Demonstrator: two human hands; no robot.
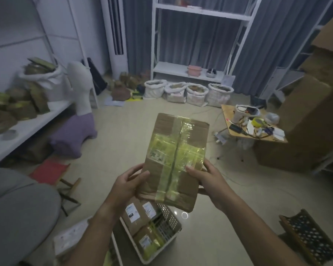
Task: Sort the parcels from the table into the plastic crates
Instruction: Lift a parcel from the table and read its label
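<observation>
Held taped cardboard parcel [176, 160] between left hand [128, 186] and right hand [206, 179], both gripping its near end, long axis pointing away, directly above white plastic crate [169, 244] nearer the left.

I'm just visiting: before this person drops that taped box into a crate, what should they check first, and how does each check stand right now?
1. Grip: left hand and right hand both hold the cardboard parcel by its near end: ok.
2. Label readable: a white label shows under the yellow tape, its text too blurred: cannot tell.
3. Room in the white crate below: it already holds labelled parcels with little free space visible: not ok.
4. Alternative: the dark crate at right; its inside is not visible: cannot tell.
5. Drop path: nothing between the parcel and the white crate: ok.
</observation>
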